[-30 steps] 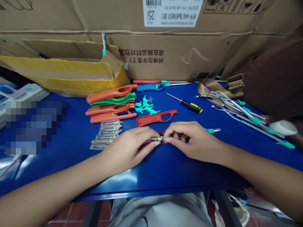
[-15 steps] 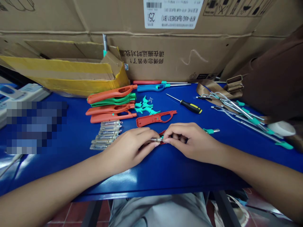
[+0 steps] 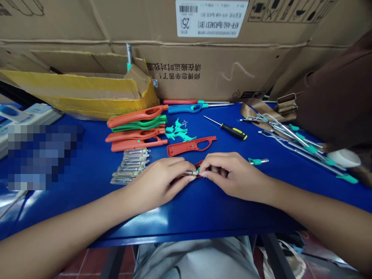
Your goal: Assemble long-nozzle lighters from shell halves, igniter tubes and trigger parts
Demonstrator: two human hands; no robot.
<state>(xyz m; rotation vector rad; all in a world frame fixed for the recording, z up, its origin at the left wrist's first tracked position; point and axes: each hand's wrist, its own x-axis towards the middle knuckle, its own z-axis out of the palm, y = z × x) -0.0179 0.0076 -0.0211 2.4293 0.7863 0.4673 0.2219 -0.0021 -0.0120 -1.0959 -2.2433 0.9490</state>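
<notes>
Left hand (image 3: pixel 157 182) pinching a small metal rod (image 3: pixel 190 173); right hand (image 3: pixel 232 174) pinching a red lighter shell (image 3: pixel 198 164); second red shell (image 3: pixel 192 146) just beyond it on the blue surface (image 3: pixel 203 209).

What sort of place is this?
Probably a small manual assembly workshop: orange and green lighter housings and metal nozzles sorted on a blue workbench, a screwdriver at hand, large cardboard cartons behind.

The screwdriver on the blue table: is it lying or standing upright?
Lying flat: the screwdriver rests its whole length on the blue table.
</notes>
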